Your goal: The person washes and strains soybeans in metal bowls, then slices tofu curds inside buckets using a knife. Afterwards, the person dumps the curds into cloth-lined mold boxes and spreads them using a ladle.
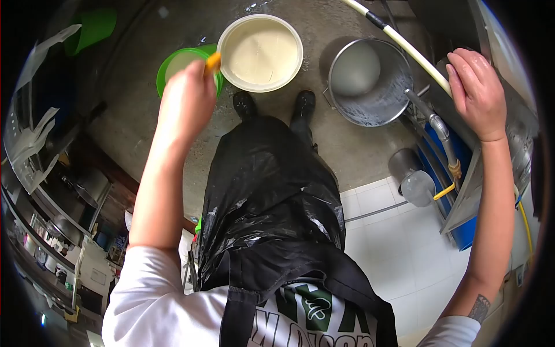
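My left hand (186,104) is closed around a yellow-orange handle (213,61); the rest of that tool is hidden. Just beyond it is a round green container (161,74) with pale contents, partly covered by my hand. Beside that, a cream-coloured tub (224,72) holds pale liquid. My right hand (478,92) is raised at the right, palm down, its fingers loosely bent and apart from the thumb. The end of a white pole (425,65) meets the thumb side of this hand, though no grip on it shows.
A large steel pot (373,118) with cloudy liquid stands on the wet floor (347,159). Metal pipes (442,133), a small grey container (403,163) and a blue drum (462,234) are at the right. Shelves (52,231) line the left; a green bucket (95,29) is behind.
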Tool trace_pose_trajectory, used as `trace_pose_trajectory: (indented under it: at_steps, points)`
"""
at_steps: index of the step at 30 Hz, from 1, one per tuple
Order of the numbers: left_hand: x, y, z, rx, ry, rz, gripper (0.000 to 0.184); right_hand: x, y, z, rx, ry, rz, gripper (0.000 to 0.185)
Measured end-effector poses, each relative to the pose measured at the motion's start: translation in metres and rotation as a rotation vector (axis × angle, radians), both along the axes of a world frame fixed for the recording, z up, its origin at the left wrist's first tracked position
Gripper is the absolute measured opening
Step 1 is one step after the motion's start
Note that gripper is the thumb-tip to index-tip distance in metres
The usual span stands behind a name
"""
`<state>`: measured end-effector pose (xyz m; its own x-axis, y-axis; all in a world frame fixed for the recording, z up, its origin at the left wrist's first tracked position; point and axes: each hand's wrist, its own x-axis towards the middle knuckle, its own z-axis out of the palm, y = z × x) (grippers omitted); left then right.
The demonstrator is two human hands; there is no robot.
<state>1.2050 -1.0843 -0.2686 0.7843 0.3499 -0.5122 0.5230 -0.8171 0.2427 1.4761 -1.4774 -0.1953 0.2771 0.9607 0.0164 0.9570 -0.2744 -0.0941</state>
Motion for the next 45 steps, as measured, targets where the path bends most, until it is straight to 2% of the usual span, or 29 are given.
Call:
trace_pose_trajectory:
  at_steps: [3, 5, 7, 8, 10, 11, 13, 15, 18, 20, 22, 24, 27, 29, 30, 32, 35, 39, 41, 43, 45]
  points:
    - [0.042, 0.016, -0.089, 0.046, -0.017, 0.015, 0.03, 0.0, 0.001, 0.0, -0.02, 0.002, 0.0, 0.02]
    - [0.066, 0.015, -0.16, 0.01, 0.226, 0.037, 0.029, 0.0, 0.0, -0.001, -0.034, -0.005, -0.014, 0.02]
    - [0.052, 0.007, -0.22, -0.019, 0.298, 0.044, 0.029, 0.0, 0.0, -0.001, -0.039, 0.0, -0.007, 0.021]
    - [0.035, 0.002, -0.24, -0.023, 0.298, 0.039, 0.029, 0.001, 0.0, -0.001, -0.035, -0.001, -0.006, 0.021]
    - [0.006, -0.008, -0.24, -0.057, 0.33, 0.053, 0.028, 0.001, 0.001, -0.001, -0.035, 0.003, -0.004, 0.021]
    - [-0.007, -0.009, -0.239, -0.061, 0.349, 0.066, 0.028, 0.0, 0.001, 0.0, -0.03, 0.006, -0.006, 0.021]
    - [-0.02, -0.008, -0.203, -0.086, 0.412, -0.016, 0.027, -0.001, 0.003, 0.001, -0.018, 0.002, -0.007, 0.021]
    - [-0.012, -0.009, -0.13, -0.124, 0.447, 0.023, 0.027, -0.001, 0.001, 0.001, -0.008, -0.004, -0.009, 0.021]
    - [0.002, -0.009, -0.026, -0.095, 0.34, -0.123, 0.026, 0.001, 0.0, 0.0, 0.001, 0.006, -0.024, 0.02]
    - [0.011, -0.016, 0.006, -0.092, 0.292, -0.174, 0.026, 0.001, -0.001, 0.0, -0.01, -0.014, -0.019, 0.019]
    - [0.019, -0.029, 0.016, -0.113, 0.097, -0.309, 0.026, 0.001, -0.001, 0.0, -0.013, -0.018, -0.017, 0.02]
    - [0.039, -0.042, -0.014, -0.114, -0.09, -0.525, 0.02, 0.002, -0.001, -0.001, -0.019, -0.023, -0.012, 0.02]
    - [0.069, -0.053, -0.14, 0.132, -0.01, -0.699, 0.018, 0.001, -0.001, 0.0, -0.034, -0.006, -0.023, 0.02]
    - [0.076, -0.033, -0.208, 0.169, 0.097, -0.75, 0.025, 0.002, -0.003, 0.0, -0.042, -0.024, -0.009, 0.021]
    - [0.074, -0.015, -0.223, 0.139, 0.115, -0.747, 0.026, 0.003, -0.005, -0.001, -0.05, -0.029, -0.01, 0.021]
    - [0.071, 0.007, -0.212, 0.193, 0.222, -0.637, 0.026, 0.004, -0.005, -0.002, -0.051, -0.018, -0.012, 0.021]
    - [0.059, 0.034, -0.153, 0.182, 0.244, -0.625, 0.021, 0.008, -0.011, -0.003, -0.07, -0.03, 0.005, 0.023]
    - [0.049, 0.033, -0.031, 0.218, 0.207, -0.607, 0.027, 0.005, -0.009, -0.003, -0.038, -0.014, -0.019, 0.022]
    - [0.046, 0.018, 0.014, 0.247, 0.192, -0.597, 0.027, 0.004, -0.007, -0.004, -0.031, -0.027, -0.014, 0.02]
    - [0.047, -0.003, 0.036, 0.182, 0.082, -0.646, 0.026, 0.003, -0.009, -0.004, -0.064, -0.038, -0.018, 0.022]
    - [0.05, -0.025, 0.01, 0.052, 0.055, -0.703, 0.027, 0.002, -0.006, -0.003, -0.056, -0.05, -0.011, 0.021]
